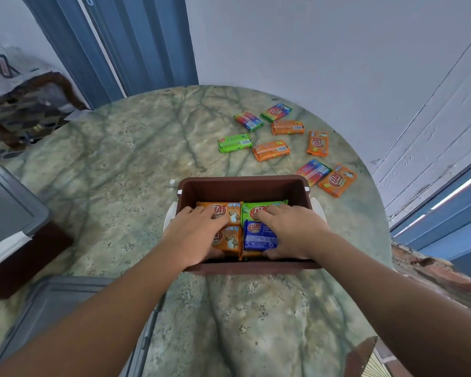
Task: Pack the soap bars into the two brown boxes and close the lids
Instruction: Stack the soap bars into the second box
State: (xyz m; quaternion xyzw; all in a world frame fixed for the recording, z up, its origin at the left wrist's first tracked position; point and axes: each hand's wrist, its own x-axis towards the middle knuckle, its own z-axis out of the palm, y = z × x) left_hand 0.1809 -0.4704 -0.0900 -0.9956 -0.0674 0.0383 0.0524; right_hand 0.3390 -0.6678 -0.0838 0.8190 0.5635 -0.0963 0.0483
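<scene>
Grey lid (52, 317) lies loose at the desk's (125, 164) near-left edge. Second brown box (14, 221), lid on, sits at the left edge; contents hidden. Open brown box (242, 186) in the middle: both hands inside, left hand (193, 235) flat on the orange bars (229, 238), right hand (291, 229) curled round the blue bar (259, 236), fingers over the green bar (256, 210). Eight loose bars (271, 150) near the far-right edge. Judgement: roughly a third packed, lid not yet closed.
</scene>
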